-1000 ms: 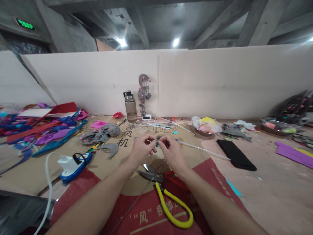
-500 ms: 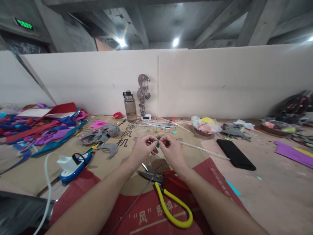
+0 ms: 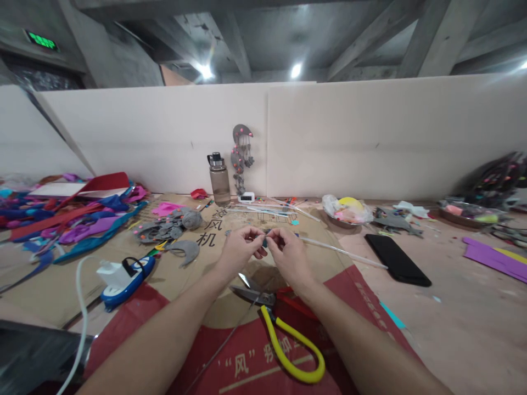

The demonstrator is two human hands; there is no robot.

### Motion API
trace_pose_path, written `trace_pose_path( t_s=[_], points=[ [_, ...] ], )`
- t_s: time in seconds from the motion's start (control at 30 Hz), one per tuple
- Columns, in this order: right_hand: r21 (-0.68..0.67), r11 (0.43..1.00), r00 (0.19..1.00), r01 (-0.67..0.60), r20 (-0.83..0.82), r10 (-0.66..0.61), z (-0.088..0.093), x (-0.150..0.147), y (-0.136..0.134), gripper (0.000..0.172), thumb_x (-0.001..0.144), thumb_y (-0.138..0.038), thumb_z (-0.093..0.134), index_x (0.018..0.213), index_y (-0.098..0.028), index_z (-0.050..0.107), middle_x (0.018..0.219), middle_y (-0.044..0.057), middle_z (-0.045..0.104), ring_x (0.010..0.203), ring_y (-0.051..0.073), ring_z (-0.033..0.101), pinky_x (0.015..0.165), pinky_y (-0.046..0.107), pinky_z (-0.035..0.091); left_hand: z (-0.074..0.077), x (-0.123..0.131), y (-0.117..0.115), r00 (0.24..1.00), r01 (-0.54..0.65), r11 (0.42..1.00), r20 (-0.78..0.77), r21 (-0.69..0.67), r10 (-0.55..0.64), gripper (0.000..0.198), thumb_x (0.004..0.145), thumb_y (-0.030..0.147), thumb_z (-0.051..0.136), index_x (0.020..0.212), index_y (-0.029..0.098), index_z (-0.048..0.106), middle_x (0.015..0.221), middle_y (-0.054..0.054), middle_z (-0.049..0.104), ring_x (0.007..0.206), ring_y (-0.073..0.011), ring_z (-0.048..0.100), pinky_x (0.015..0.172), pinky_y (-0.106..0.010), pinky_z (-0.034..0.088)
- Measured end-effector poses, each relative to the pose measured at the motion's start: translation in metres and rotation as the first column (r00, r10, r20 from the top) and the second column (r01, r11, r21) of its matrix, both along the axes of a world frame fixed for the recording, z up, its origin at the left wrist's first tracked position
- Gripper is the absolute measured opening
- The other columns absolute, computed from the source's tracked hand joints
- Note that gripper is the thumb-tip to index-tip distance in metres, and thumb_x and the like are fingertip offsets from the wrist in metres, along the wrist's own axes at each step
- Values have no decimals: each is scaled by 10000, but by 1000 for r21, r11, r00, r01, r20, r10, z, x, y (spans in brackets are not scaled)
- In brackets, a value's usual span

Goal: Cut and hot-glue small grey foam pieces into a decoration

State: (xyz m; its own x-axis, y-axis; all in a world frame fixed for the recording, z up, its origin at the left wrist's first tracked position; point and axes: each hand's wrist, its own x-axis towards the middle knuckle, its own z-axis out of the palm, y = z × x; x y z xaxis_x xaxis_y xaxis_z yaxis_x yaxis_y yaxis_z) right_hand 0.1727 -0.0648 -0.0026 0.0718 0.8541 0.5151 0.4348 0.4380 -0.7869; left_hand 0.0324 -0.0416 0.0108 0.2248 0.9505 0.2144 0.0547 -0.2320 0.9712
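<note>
Over the cardboard, my left hand (image 3: 242, 251) and my right hand (image 3: 287, 253) meet fingertip to fingertip, both pinched closed. A small dark, bluish piece (image 3: 265, 240) shows between the fingertips; its kind is too small to make out. Below the hands lie scissors with yellow handles (image 3: 293, 356), blades pointing left. A red-handled tool (image 3: 294, 302) lies beside them, partly covered by my right forearm. One thin grey cord (image 3: 222, 344) runs from near the blades towards the front edge. Left of my hands rests a grey felt crescent (image 3: 187, 251).
Grey felt pieces (image 3: 164, 226), a blue power strip (image 3: 127, 285) and coloured cloth strips (image 3: 82, 214) are on the left. A water bottle (image 3: 219, 181) stands behind, beside a hanging felt ornament (image 3: 239, 159). To the right lie a clear glue stick (image 3: 346, 252) and a black phone (image 3: 397, 260).
My fingers have shifted very slightly around the small piece. Everything else on the table stays where it was.
</note>
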Motion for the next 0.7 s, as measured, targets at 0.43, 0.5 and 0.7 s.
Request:
trace_pose_path(
  t_s=[0.43, 0.5, 0.7],
  points=[
    [16, 1000, 1000, -6, 18, 5, 4, 0, -4, 96, 860, -247, 501, 802, -189, 552, 783, 17, 586, 718, 149, 521, 685, 279, 397, -2, 0, 4, 996, -20, 1000, 92, -12, 21, 292, 730, 375, 712, 849, 122, 629, 669, -26, 680, 582, -161, 684, 562, -270, 578],
    [15, 1000, 1000, -6, 17, 6, 4, 0, -4, 89, 855, -243, 506, 809, -188, 560, 795, 23, 597, 726, 151, 529, 694, 282, 403, -2, 0, 4, 995, -22, 1000, 94, -8, 22, 293, 731, 380, 712, 848, 124, 632, 682, -27, 684, 591, -158, 685, 571, -270, 580],
    [11, 1000, 1000, -3, -15, 3, 2, -1, -2, 77, 840, -251, 520, 802, -192, 550, 783, 19, 598, 711, 149, 534, 679, 280, 408, -2, -1, 4, 997, -22, 999, 68, 37, 20, 268, 749, 377, 692, 845, 135, 630, 685, -27, 685, 600, -154, 682, 582, -268, 576]
  ],
)
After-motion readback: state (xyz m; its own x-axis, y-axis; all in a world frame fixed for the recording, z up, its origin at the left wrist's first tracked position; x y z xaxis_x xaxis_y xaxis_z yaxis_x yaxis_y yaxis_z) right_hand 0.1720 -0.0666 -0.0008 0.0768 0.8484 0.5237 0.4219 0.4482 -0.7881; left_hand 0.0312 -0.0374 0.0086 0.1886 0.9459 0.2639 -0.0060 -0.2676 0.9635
